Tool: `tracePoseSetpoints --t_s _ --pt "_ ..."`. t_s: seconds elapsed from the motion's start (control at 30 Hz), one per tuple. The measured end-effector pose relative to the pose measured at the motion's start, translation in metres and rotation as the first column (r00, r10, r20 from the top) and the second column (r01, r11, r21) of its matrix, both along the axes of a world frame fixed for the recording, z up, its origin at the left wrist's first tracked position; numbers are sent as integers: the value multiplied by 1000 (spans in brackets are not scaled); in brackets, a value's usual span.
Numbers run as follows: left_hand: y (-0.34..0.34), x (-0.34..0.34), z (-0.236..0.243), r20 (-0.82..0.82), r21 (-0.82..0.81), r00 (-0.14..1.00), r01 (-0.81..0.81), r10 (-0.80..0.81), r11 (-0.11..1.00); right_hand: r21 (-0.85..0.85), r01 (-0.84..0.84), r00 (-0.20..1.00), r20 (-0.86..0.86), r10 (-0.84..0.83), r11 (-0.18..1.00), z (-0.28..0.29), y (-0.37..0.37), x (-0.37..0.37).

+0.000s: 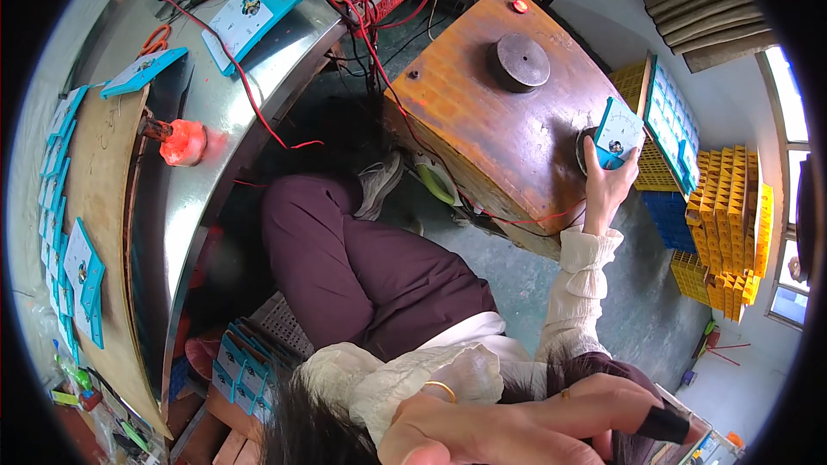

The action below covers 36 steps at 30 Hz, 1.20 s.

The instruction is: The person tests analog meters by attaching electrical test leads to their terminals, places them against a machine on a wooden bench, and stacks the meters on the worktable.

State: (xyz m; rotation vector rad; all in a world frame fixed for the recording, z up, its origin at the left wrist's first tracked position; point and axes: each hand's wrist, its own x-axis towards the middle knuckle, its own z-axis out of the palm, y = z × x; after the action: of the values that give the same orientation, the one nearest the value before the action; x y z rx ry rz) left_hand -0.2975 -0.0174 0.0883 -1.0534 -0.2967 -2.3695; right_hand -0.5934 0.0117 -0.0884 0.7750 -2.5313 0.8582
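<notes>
My right hand grips a teal-framed panel meter with a white dial face. The meter is tilted above a dark round disc at the right side of a worn wooden box; whether they touch is hard to tell. My left hand is very close to the camera at the lower edge, fingers stretched apart and nothing visible in them. Black tape wraps one of its fingertips, and part of the hand is cut off by the frame.
The wooden box carries a metal cylinder and a lit red lamp. Several meters line the metal bench and board at left, with a red wire. Yellow crates stand at right; a meter stack rests there.
</notes>
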Motion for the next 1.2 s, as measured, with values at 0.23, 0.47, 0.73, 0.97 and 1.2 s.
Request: tracePoseSetpoints --t_s 0.23,0.47,0.73,0.97,1.2 --pt "-3 -2 -9 -36 -33 999 -21 20 999 -20 -12 999 -41 11 1000 -2 1 -3" --pt "-18 61 -55 572 -23 820 33 -14 999 38 -37 997 -66 40 999 -1 4 -5" --pt "-30 138 -139 915 -132 324 -322 239 938 32 -93 995 -27 93 995 4 6 -5" --pt "-9 210 -186 956 -79 175 -615 234 785 -8 -140 984 -113 138 990 -10 9 -14" --pt "3 217 -157 920 -392 -280 -638 274 663 1 -150 981 -127 149 989 1 -3 -9"
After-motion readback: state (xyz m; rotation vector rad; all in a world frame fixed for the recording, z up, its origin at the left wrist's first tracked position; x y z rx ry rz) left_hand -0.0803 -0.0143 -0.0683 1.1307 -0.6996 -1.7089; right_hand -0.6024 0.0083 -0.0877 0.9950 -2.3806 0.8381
